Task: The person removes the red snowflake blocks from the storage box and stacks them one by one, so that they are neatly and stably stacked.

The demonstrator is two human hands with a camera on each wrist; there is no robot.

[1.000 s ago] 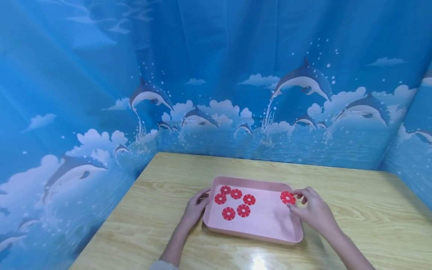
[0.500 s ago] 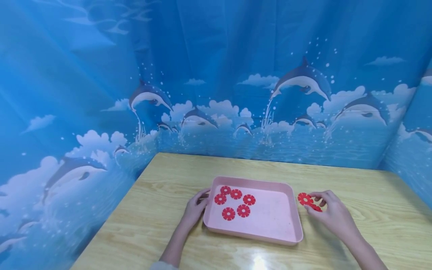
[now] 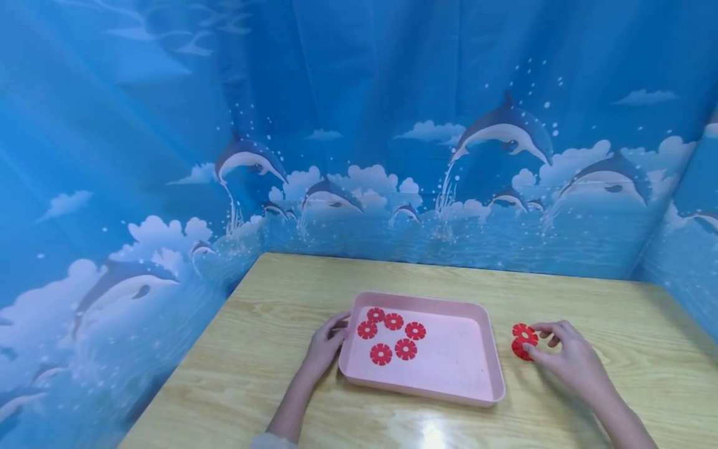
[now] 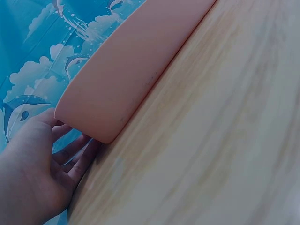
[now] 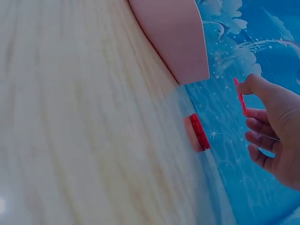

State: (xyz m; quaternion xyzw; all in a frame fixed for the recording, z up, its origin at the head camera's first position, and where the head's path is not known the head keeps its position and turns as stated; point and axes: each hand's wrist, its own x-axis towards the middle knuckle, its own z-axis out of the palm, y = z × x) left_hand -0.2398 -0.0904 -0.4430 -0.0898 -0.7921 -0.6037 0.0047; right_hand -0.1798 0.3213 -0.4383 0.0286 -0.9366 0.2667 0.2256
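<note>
My left hand (image 3: pixel 325 343) rests against the outside of the left wall of a pink tray (image 3: pixel 421 391), its fingers loosely bent. In the left wrist view, the left hand (image 4: pixel 42 168) touches the tray's end with thumb near the rim and fingers lower down. My right hand (image 3: pixel 572 358), right of the tray, pinches a red notched plastic disc (image 3: pixel 525 327) between thumb and finger. Just below it, a short stack of red discs (image 5: pixel 200 132) lies on the table. In the right wrist view, the held disc (image 5: pixel 240 99) appears edge-on, apart from the stack.
Several more red notched discs (image 3: pixel 406 349) lie flat in the tray's left half. The wooden table (image 3: pixel 241 374) extends around the tray. A blue dolphin-print curtain (image 3: pixel 359 125) hangs behind and on both sides.
My right hand has carried the red disc out from over the tray's right end, rightward to above the stack on the table. The left hand has stayed at the tray.
</note>
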